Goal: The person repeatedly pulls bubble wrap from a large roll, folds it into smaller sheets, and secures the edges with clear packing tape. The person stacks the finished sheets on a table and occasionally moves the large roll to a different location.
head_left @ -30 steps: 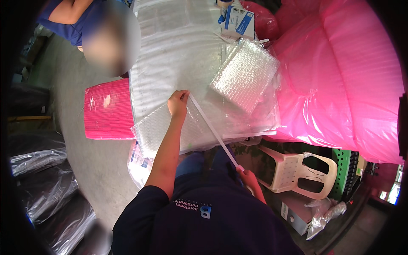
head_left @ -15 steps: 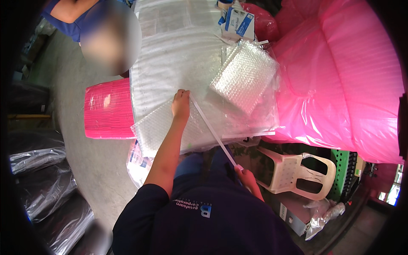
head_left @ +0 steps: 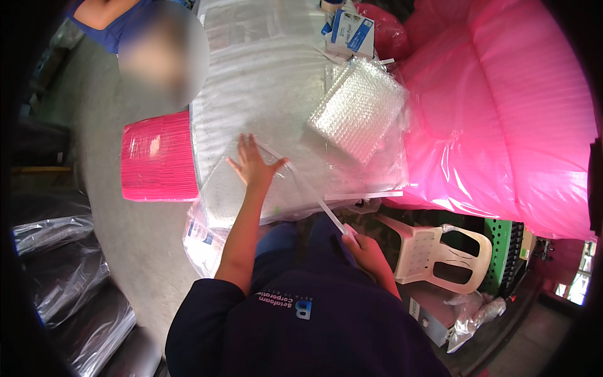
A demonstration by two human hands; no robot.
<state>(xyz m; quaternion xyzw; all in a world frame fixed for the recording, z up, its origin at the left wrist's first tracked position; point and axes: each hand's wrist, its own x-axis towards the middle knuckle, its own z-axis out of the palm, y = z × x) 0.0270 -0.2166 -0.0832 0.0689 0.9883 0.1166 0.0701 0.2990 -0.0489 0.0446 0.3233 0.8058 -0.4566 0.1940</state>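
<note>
My left hand [head_left: 254,166] lies with its fingers spread over a clear bubble wrap pouch or sheet [head_left: 227,200] at the table's near edge. Beside its thumb, a narrow white strip [head_left: 334,217] runs diagonally from the sheet toward my body. The near end of that strip is in my right hand [head_left: 366,251], closed in front of my waist. A stack of bubble wrap pouches [head_left: 361,110] rests on clear plastic to the right of my left hand.
A plastic-covered table [head_left: 251,81] extends away from me. Big pink plastic bundles [head_left: 496,113] fill the right side. A pink stack [head_left: 157,157] stands at left, near another person [head_left: 107,19]. At lower right are a beige plastic chair [head_left: 418,254] and a box [head_left: 430,320]; a blue-white box [head_left: 352,31] sits at the back.
My left hand has let go of the strip's far end and spread its fingers, shifting slightly left and nearer. My right hand keeps the strip and has moved a little up.
</note>
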